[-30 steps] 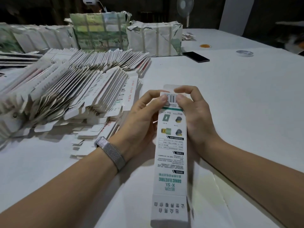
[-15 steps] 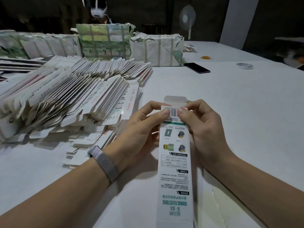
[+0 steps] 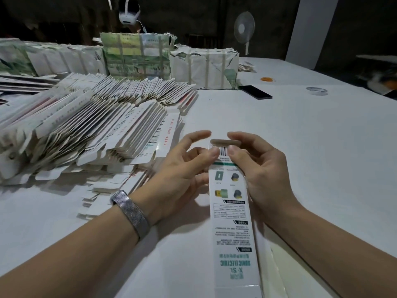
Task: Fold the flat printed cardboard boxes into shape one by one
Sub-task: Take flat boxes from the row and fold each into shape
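A long white printed cardboard box (image 3: 233, 222) with green lettering lies lengthwise between my hands, its far end raised off the white table (image 3: 322, 147). My left hand (image 3: 182, 168) holds that end with the thumb on the barcode panel and the forefinger lifted. My right hand (image 3: 257, 166) grips the same end from the right, thumb on top and forefinger behind the brown end flap (image 3: 224, 143), which is bent over. Flat unfolded boxes (image 3: 90, 130) lie in a big fanned heap to the left.
Taped bundles of packed cartons (image 3: 204, 67) stand at the back. A black phone (image 3: 255, 92), a tape roll (image 3: 316, 90) and a small orange object (image 3: 267, 79) lie on the far table. A fan (image 3: 244, 26) stands behind.
The end flap, flat and extended before, is now bent over toward me. My left forefinger has lifted off the box. The view has tilted up.
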`<state>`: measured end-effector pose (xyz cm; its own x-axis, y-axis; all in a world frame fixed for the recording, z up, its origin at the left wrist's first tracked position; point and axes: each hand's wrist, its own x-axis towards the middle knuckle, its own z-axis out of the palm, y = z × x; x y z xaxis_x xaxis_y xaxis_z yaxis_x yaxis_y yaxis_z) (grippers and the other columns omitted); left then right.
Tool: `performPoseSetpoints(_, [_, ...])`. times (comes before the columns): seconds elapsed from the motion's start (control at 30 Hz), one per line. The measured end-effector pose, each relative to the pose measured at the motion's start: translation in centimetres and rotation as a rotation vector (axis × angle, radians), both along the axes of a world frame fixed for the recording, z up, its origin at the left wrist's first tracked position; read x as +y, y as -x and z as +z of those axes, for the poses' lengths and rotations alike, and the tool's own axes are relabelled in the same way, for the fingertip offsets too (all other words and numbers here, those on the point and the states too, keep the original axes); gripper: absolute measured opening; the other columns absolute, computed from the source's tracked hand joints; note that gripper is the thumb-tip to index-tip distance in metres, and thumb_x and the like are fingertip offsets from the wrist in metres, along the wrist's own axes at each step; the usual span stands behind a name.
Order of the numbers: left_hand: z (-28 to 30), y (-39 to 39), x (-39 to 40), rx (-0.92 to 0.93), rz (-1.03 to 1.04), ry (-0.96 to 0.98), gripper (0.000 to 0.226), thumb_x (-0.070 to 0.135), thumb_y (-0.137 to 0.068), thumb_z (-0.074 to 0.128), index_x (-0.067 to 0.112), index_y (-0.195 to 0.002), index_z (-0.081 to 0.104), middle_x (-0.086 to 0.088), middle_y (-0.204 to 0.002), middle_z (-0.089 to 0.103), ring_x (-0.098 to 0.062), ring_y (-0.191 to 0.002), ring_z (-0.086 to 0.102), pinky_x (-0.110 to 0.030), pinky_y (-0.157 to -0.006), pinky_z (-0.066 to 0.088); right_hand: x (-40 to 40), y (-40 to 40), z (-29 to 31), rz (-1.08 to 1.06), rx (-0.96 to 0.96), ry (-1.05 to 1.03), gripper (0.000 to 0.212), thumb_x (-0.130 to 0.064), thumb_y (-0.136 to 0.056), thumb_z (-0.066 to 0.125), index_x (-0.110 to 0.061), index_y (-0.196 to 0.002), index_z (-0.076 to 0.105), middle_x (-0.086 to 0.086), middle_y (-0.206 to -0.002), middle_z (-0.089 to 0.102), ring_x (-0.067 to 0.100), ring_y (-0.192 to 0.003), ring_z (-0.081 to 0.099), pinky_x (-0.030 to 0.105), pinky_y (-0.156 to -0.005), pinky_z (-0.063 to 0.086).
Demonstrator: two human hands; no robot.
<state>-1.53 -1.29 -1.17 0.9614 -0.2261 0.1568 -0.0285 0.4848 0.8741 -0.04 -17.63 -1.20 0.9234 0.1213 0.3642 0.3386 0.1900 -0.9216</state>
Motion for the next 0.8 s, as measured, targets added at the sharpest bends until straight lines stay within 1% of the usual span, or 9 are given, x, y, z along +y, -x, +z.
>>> performPoseSetpoints(0.1, [-0.2,-0.3,0.0,0.019,-0.013,-0.031,0.051,0.024,-0.073,0.078,0.008,-0.119,0.064,-0.017,-0.101,0.070,-0.026,-0.079,0.074,-0.029,-0.064,0.062,0.0,0.0,-0.1,-0.015,-0.006,0.016,0.020,-0.008,-0.094,0.065,-0.025,-0.099,0.075,0.011,-0.093,0.074,0.037,-0.089,0.071,0.039,-0.070,0.060])
performPoseSetpoints(0.17, [-0.3,-0.3,-0.1,0.010,0.006,-0.060,0.044,0.028,-0.076,0.076,0.013,-0.115,0.066,-0.016,-0.099,0.069,-0.026,-0.080,0.073,-0.031,-0.066,0.062,0.1,0.0,-0.1,-0.025,-0.023,0.023,0.019,-0.009,-0.094,0.066,-0.024,-0.100,0.075,0.011,-0.093,0.074,0.036,-0.088,0.071,0.038,-0.071,0.060])
performPoseSetpoints(0.27, [-0.5,-0.3,-0.4,-0.080,0.118,-0.285,0.029,0.041,-0.082,0.068,0.030,-0.110,0.068,-0.020,-0.107,0.068,-0.031,-0.084,0.071,-0.041,-0.071,0.060,0.2,0.3,-0.1,-0.043,-0.067,0.053,0.016,-0.010,-0.093,0.068,-0.024,-0.100,0.075,0.005,-0.092,0.075,0.023,-0.082,0.074,0.031,-0.068,0.060])
performPoseSetpoints(0.33, [-0.6,-0.2,-0.6,-0.119,0.116,-0.330,0.035,0.047,-0.082,0.065,0.031,-0.113,0.065,-0.019,-0.114,0.070,-0.032,-0.088,0.073,-0.045,-0.072,0.061,0.4,0.5,-0.1,-0.051,-0.104,0.086,0.015,-0.012,-0.093,0.069,-0.024,-0.100,0.074,0.001,-0.092,0.075,0.015,-0.080,0.074,0.024,-0.065,0.058])
performPoseSetpoints(0.43, [-0.3,-0.2,-0.4,-0.066,0.084,-0.256,0.032,0.052,-0.079,0.067,0.035,-0.106,0.066,-0.011,-0.102,0.074,-0.027,-0.079,0.073,-0.035,-0.060,0.060,0.6,0.4,-0.2,-0.102,-0.110,0.086,0.012,-0.015,-0.092,0.069,-0.026,-0.096,0.072,-0.001,-0.090,0.075,0.014,-0.081,0.073,0.023,-0.066,0.057])
performPoseSetpoints(0.5, [-0.4,-0.3,-0.3,-0.042,0.045,-0.263,0.026,0.052,-0.086,0.063,0.037,-0.106,0.065,-0.007,-0.096,0.074,-0.033,-0.082,0.066,-0.036,-0.064,0.059,0.5,0.1,0.0,-0.139,-0.081,0.068,0.010,-0.015,-0.093,0.069,-0.025,-0.094,0.071,-0.001,-0.088,0.075,0.018,-0.082,0.073,0.028,-0.068,0.059])
performPoseSetpoints(0.57, [-0.6,-0.4,-0.2,-0.046,0.012,-0.300,0.022,0.047,-0.092,0.056,0.037,-0.110,0.062,-0.011,-0.096,0.072,-0.035,-0.085,0.057,-0.037,-0.066,0.053,0.4,-0.3,0.1,-0.162,-0.046,0.041,0.011,-0.012,-0.094,0.068,-0.022,-0.093,0.071,0.000,-0.087,0.076,0.019,-0.081,0.073,0.028,-0.068,0.059])
performPoseSetpoints(0.67, [-0.7,-0.3,-0.2,-0.046,0.010,-0.275,0.021,0.039,-0.093,0.058,0.034,-0.113,0.062,-0.023,-0.100,0.066,-0.036,-0.084,0.056,-0.030,-0.060,0.056,0.2,-0.4,0.2,-0.127,-0.014,0.033,0.012,-0.010,-0.096,0.065,-0.020,-0.093,0.071,0.004,-0.090,0.076,0.023,-0.080,0.074,0.028,-0.065,0.058])
performPoseSetpoints(0.8, [-0.5,-0.2,-0.1,-0.033,0.012,-0.209,0.017,0.036,-0.089,0.063,0.032,-0.106,0.066,-0.025,-0.097,0.058,-0.025,-0.066,0.056,-0.022,-0.050,0.052,0.1,-0.5,0.1,-0.078,0.000,0.026,0.012,-0.011,-0.096,0.064,-0.019,-0.093,0.072,0.006,-0.093,0.076,0.026,-0.082,0.074,0.029,-0.064,0.058])
